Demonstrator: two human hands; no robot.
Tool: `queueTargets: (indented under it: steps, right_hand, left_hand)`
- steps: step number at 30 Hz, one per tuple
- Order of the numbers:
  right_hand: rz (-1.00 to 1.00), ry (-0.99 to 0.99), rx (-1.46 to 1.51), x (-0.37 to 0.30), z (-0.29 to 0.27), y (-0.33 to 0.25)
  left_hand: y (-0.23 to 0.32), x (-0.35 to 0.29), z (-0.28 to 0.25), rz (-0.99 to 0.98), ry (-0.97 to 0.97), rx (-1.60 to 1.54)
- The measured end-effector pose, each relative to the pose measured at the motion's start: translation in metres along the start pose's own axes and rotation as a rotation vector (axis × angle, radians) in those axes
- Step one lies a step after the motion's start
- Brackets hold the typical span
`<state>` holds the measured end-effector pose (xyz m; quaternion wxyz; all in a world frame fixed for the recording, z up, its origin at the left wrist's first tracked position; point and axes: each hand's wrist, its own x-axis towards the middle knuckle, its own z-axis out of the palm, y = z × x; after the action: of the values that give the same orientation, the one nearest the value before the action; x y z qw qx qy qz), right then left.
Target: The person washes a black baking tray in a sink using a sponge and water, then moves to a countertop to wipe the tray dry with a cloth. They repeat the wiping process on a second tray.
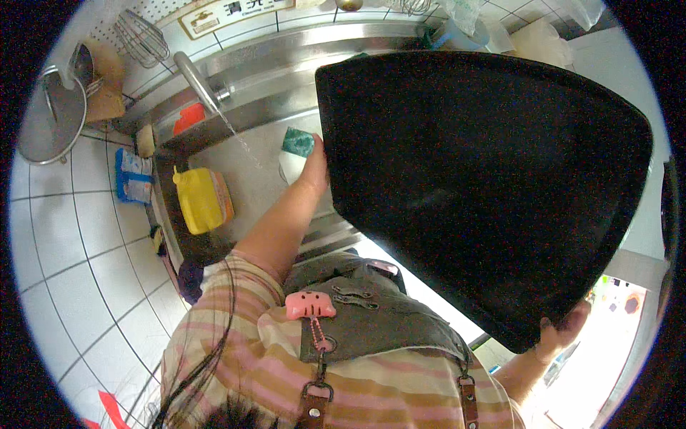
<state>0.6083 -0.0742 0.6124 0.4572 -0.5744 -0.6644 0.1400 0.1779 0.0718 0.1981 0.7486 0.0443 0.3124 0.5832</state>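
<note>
A large black tray (486, 193) is held up, tilted, over the right part of the sink and the front of my body. My left hand (313, 173) is closed on its left edge, the thumb showing and the other fingers hidden. My right hand (563, 332) grips the lower right corner, most of it behind the tray. A green scouring sponge (298, 141) shows right beside my left thumb, over something white; whether my fingers touch it I cannot tell. Water runs from the metal faucet (196, 80) into the steel sink (246, 143).
A yellow plastic jug (200, 200) stands at the sink's left side. Near the faucet lies a red item (189, 118). A blue-and-white packet (133, 176) sits outside the left rim. Wire whisks (141, 39) and a round strainer (51, 118) hang at the upper left.
</note>
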Motion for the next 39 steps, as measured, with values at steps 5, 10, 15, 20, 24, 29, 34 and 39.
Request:
queueTargets:
  steps: [5,10,15,20,24,29,34,39]
  right_hand:
    - [-0.164,0.022,0.008,-0.003,-0.048,0.056]
    - [-0.356,0.069,0.007,0.014,-0.067,0.094]
    - [-0.399,0.086,-0.016,0.062,-0.064,0.121]
    - [-0.419,0.072,-0.071,0.101,-0.034,0.100]
    - [-0.430,0.020,-0.065,0.128,0.009,0.098]
    - [-0.426,-0.013,-0.040,0.130,0.032,0.088]
    - [-0.423,-0.096,0.003,0.143,0.059,0.086]
    - [-0.406,-0.118,0.038,0.144,0.055,0.087]
  left_hand:
    - [-0.002,-0.004,0.036,0.058,0.154,0.042]
    - [-0.001,-0.010,0.069,0.244,0.140,-0.043]
    - [-0.001,-0.015,0.062,0.404,0.038,-0.131]
    - [-0.037,-0.033,0.078,0.564,0.118,-0.234]
    - [-0.059,-0.026,0.074,0.636,0.100,-0.087]
    - [-0.074,-0.057,0.093,0.716,0.102,-0.123]
    - [-0.068,-0.067,0.079,0.758,0.022,-0.355]
    - [-0.076,-0.064,0.070,0.782,0.110,-0.309]
